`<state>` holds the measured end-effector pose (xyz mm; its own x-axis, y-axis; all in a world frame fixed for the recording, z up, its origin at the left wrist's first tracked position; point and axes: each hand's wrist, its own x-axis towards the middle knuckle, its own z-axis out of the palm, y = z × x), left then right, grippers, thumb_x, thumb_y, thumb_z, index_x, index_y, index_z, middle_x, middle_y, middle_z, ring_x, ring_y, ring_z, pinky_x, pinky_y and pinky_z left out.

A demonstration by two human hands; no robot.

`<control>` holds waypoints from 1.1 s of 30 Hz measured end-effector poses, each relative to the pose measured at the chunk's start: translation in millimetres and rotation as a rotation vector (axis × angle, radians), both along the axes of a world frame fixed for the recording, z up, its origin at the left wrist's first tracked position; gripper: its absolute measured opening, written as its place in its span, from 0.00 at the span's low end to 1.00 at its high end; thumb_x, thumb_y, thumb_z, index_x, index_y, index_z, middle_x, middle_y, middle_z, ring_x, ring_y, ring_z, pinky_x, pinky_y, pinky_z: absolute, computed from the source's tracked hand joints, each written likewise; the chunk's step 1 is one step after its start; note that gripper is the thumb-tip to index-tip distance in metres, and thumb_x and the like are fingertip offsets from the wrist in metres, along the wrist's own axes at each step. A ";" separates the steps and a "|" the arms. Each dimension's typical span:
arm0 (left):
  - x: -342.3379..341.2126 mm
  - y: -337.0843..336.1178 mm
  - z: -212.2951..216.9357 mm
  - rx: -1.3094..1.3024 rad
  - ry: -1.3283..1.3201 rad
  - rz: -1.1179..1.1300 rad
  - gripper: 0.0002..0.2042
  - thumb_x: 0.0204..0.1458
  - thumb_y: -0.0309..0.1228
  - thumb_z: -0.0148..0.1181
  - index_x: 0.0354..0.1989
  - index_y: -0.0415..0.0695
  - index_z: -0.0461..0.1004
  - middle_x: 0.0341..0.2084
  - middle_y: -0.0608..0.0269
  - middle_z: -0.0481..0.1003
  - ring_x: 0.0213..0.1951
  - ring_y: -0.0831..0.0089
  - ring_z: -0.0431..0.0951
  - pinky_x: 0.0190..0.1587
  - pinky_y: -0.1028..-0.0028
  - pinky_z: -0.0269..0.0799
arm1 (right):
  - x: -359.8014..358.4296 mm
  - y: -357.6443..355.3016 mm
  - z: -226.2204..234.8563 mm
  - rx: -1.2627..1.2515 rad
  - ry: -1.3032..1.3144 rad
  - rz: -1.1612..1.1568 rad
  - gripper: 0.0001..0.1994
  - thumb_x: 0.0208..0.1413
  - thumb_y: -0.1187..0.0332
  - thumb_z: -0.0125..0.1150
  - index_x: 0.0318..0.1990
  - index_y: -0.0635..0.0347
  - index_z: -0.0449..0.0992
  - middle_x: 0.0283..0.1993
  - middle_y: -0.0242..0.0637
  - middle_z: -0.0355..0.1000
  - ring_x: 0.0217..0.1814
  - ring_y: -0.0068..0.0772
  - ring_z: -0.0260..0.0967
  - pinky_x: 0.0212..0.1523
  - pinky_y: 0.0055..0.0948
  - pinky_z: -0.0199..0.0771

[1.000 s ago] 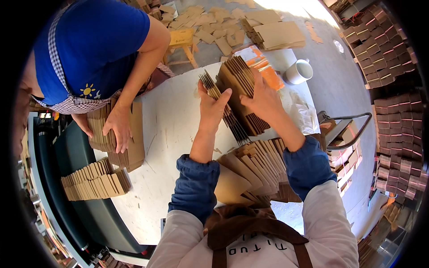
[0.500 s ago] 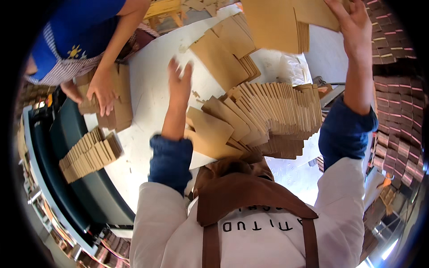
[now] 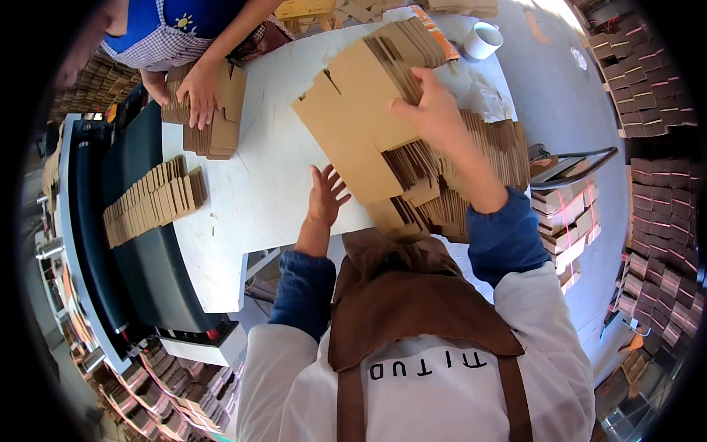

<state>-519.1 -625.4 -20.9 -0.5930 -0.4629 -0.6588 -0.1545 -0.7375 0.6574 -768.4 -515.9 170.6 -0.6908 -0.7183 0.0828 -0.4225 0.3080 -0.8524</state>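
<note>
My right hand (image 3: 434, 110) grips the right edge of a stack of flat-folded brown cardboard boxes (image 3: 353, 121), thumb and fingers closed on it. The stack is tilted over the white table, and its broad plain face hides part of what lies beneath. My left hand (image 3: 325, 195) is open, fingers spread, just beside the stack's lower left edge, holding nothing. Under and to the right of my right arm, a fanned row of flat cardboard boxes (image 3: 504, 151) lies on the table. More flat boxes (image 3: 416, 40) show behind the stack.
Across the white table (image 3: 269, 118), a co-worker's hands (image 3: 197, 92) rest on another cardboard stack (image 3: 221, 121). Left of the table, a dark conveyor belt (image 3: 140, 199) carries a fanned row of cardboard (image 3: 158, 199). A white mug (image 3: 482, 40) stands at the far right corner. Tied cardboard bundles (image 3: 663, 214) stand right.
My right hand has come down and left from the far right, bringing cardboard to the middle. My left hand has lowered toward me. The view has shifted, showing the mug and more floor.
</note>
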 end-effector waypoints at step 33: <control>-4.0 -2.2 -27.6 -0.808 -0.525 -0.279 0.27 0.64 0.48 0.47 0.61 0.39 0.57 0.45 0.50 0.74 0.46 0.66 0.73 0.49 0.69 0.68 | 88.0 114.3 155.3 -1.086 -0.033 0.741 0.06 0.60 0.65 0.55 0.43 0.52 0.72 0.43 0.35 0.71 0.31 0.32 0.66 0.32 0.30 0.64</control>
